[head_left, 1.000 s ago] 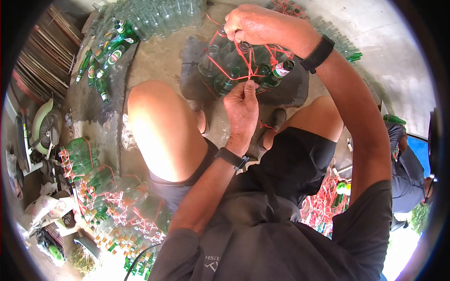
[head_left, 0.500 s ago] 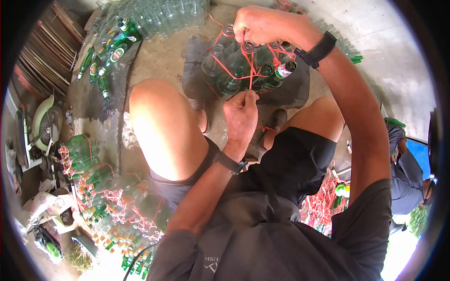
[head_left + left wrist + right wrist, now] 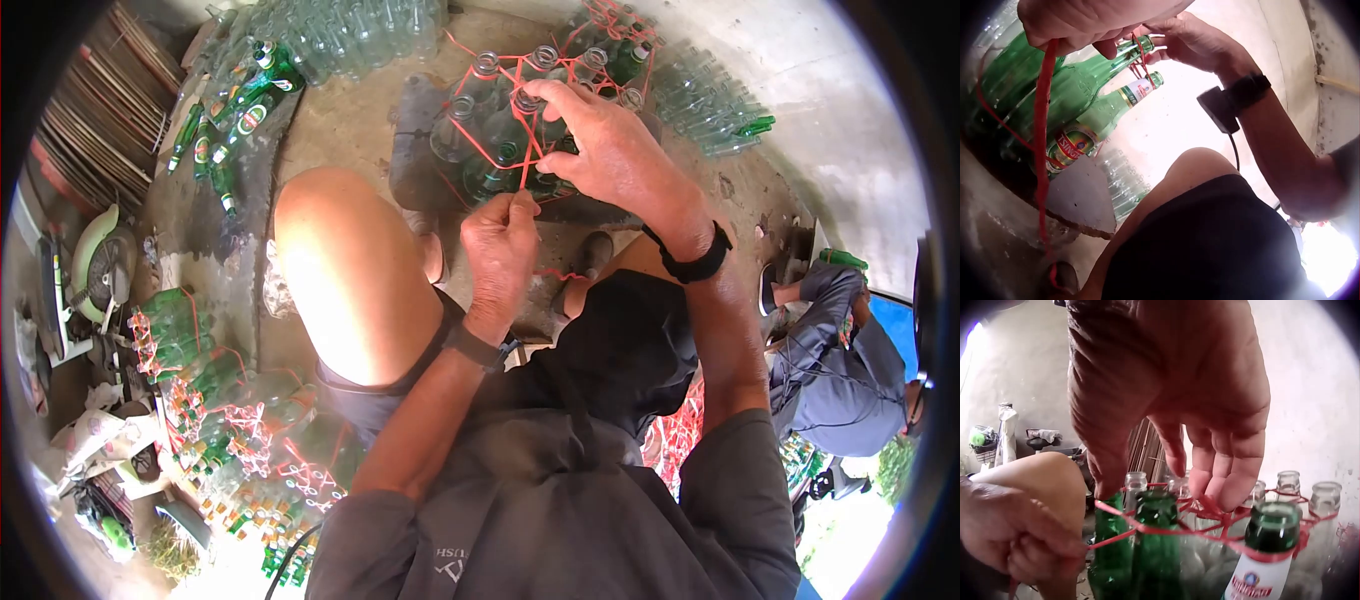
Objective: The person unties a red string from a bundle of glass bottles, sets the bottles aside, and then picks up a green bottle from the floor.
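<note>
A cluster of clear and green glass bottles stands upright on a dark slab, red plastic string laced around the necks. My left hand pinches the string's end at the near side and holds it taut; a loose tail hangs below the fist in the left wrist view. Over the near right necks is my right hand, thumb and fingers spread apart. In the right wrist view its fingertips are right at the string, behind a labelled green beer bottle.
Rows of clear bottles stand at the back left, near loose green bottles lying on the floor. More tied bundles are at the lower left. Clear bottles lie along the right wall. Another person is at the right.
My right hand has released the far necks and come nearer and to the right, its fingers spreading. My left hand, still gripping the string, has shifted slightly left and toward me.
</note>
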`<state>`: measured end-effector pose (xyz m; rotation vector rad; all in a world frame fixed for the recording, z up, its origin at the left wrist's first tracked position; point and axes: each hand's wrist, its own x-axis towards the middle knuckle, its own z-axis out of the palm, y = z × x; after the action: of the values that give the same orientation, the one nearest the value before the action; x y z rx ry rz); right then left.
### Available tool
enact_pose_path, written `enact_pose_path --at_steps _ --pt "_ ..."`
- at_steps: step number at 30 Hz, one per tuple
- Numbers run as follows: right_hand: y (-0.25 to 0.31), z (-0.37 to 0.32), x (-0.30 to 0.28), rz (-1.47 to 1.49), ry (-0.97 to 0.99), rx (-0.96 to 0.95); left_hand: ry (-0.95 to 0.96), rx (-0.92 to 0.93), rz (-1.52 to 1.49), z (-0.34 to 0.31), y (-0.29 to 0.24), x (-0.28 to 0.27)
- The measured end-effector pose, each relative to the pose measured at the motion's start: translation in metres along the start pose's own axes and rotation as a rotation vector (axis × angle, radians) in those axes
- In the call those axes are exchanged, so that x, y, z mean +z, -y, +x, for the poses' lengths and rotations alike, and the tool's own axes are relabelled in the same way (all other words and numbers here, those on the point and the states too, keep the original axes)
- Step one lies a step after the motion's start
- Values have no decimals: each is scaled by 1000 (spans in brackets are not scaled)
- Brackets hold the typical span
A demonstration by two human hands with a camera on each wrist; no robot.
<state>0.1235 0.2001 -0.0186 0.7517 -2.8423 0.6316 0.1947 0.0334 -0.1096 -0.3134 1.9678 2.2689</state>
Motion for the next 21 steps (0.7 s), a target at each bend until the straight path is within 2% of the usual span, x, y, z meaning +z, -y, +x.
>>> enact_pose_path --at_steps 2,5,8,12,21 --pt "5 -3 2 107 -87 54 -49 61 70 3 3 -1" --pt "6 -5 2 153 -10 169 -53 105 73 5 1 -6" --pt "-1 -7 7 99 -53 85 -41 47 93 6 -7 -13" --pt "0 -7 8 122 -74 109 -44 43 82 4 -7 -15" --pt "2 -6 8 121 -90 117 -50 133 132 0 -6 -19"
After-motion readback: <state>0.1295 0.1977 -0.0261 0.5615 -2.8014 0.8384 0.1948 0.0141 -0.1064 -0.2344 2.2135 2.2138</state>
